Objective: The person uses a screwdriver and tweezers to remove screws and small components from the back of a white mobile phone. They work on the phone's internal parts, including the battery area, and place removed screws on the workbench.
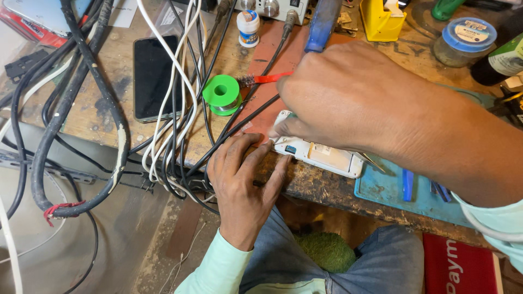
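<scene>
Phone [327, 157] lies opened between left hand [242, 179] and right hand [348, 103].

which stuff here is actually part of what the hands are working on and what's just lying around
In use:
- opened white device, steadied by the left hand
- right hand working on its left end
- red-handled brush under the right hand

Lying about:
- black phone
- green solder spool
- yellow holder
- blue-lidded jar
- small white bottle
- blue pry tool

We see a scuffed wooden worktop [109, 117], a teal mat [381, 188] at its edge, a dusty concrete floor [117, 239] below
</scene>
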{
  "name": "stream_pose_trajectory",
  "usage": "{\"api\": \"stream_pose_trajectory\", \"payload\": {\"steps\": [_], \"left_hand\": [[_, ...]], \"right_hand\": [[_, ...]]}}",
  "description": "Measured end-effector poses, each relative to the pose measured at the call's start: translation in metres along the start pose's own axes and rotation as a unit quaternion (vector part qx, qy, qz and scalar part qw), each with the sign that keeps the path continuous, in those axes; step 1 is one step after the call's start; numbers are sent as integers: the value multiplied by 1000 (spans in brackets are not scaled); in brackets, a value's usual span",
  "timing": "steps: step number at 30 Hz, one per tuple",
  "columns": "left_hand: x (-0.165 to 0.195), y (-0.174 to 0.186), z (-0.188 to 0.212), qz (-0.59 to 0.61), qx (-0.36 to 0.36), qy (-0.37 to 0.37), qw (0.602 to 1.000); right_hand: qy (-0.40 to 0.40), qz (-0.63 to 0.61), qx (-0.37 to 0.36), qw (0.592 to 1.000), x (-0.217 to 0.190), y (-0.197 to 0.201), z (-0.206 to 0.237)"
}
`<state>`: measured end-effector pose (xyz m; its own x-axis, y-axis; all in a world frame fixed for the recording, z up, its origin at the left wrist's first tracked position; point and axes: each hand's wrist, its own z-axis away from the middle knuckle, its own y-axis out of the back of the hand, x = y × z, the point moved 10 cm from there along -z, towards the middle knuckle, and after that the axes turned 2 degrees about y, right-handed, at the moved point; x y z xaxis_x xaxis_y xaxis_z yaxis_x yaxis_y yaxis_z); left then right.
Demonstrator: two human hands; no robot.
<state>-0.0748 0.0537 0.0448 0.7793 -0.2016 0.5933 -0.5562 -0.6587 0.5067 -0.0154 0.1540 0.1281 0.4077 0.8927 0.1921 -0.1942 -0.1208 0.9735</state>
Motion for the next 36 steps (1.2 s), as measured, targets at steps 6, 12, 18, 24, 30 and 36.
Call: {"api": "stream_pose_trajectory", "payload": {"steps": [6, 12, 18, 24, 30, 36], "left_hand": [[1, -1, -1, -3, 5, -3, 1000], [1, 0, -2, 0, 6, -8, 1000], [2, 0, -2, 0, 7, -8, 1000], [1, 1, -1, 2, 12, -6, 1000], [1, 1, -1, 5, 13, -7, 1000], [1, 0, -1, 5, 10, -6, 1000]], "right_hand": [[82, 22, 125, 989, -31, 28, 3], [69, 101, 70, 990, -29, 8, -3], [39, 135, -29, 990, -20, -13, -5], [40, 107, -29, 993, -26, -11, -6], [81, 112, 127, 982, -41, 18, -2], [73, 135, 53, 987, -41, 4, -4]]}}
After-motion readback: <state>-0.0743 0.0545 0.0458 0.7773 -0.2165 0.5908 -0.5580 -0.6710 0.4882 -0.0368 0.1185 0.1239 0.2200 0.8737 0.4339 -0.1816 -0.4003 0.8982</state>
